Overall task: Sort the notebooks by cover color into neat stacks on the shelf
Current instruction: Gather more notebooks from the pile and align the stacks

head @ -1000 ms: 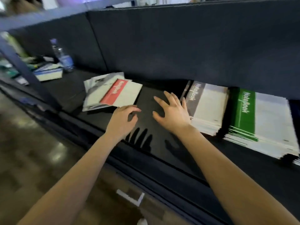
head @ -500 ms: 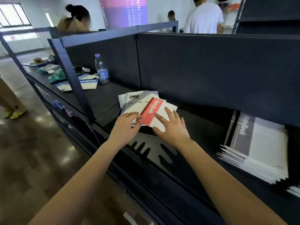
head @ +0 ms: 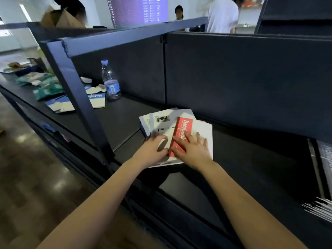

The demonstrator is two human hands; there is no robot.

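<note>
1. Red band, printed "Notebook" in white letters, runs down the left edge of a white-covered notebook. This flat rectangle lies askew on top of a loose pile on the shelf, a dark matte board.
2. The right hand lies flat on the cover. Its fingers are straight and spread, and the palm is over the lower end of the band.
3. The left hand, at 9 o'clock from the right, rests on the white booklets underneath. Its fingers are blurred, so I cannot tell whether they grip the pile's edge.
4. Those booklets are smooth paper, fanned apart. The top one carries a small dark picture and black print beginning "Tim"; the rest is unreadable.
5. At 10 o'clock, past a blue-grey metal post, a clear plastic bottle stands upright, with a blue cap and blue label. Just beside it lies a blue-banded notebook, lettered "Notebook".
6. At 3 o'clock, a stack of grey-banded notebooks is cut by the frame edge, its page edges blurred.
</note>
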